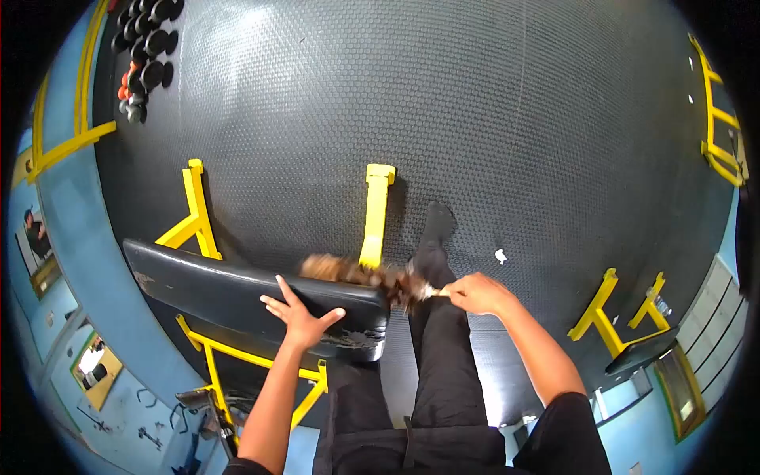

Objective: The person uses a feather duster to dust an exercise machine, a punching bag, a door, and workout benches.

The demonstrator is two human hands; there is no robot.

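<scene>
A black padded gym bench [214, 281] with a yellow metal frame stretches across in front of my legs. Its covering is worn and cracked near the right end. My left hand [301, 321] lies on the pad with its fingers spread. In my right hand [476, 294], the fingers are wrapped round the thin, light handle of a brown feather duster [360, 275]. The duster's feathers are blurred by motion and run along the far edge of the pad, above the yellow leg [376, 214]. Whether they touch the pad there I cannot tell.
Dark textured rubber matting [443, 103] covers the floor. Several dumbbells [150, 47] stand at the upper left. More yellow frames [602, 317] are at the right. A small white scrap [500, 256] lies near my right hand. A blue wall [71, 206] runs along the left.
</scene>
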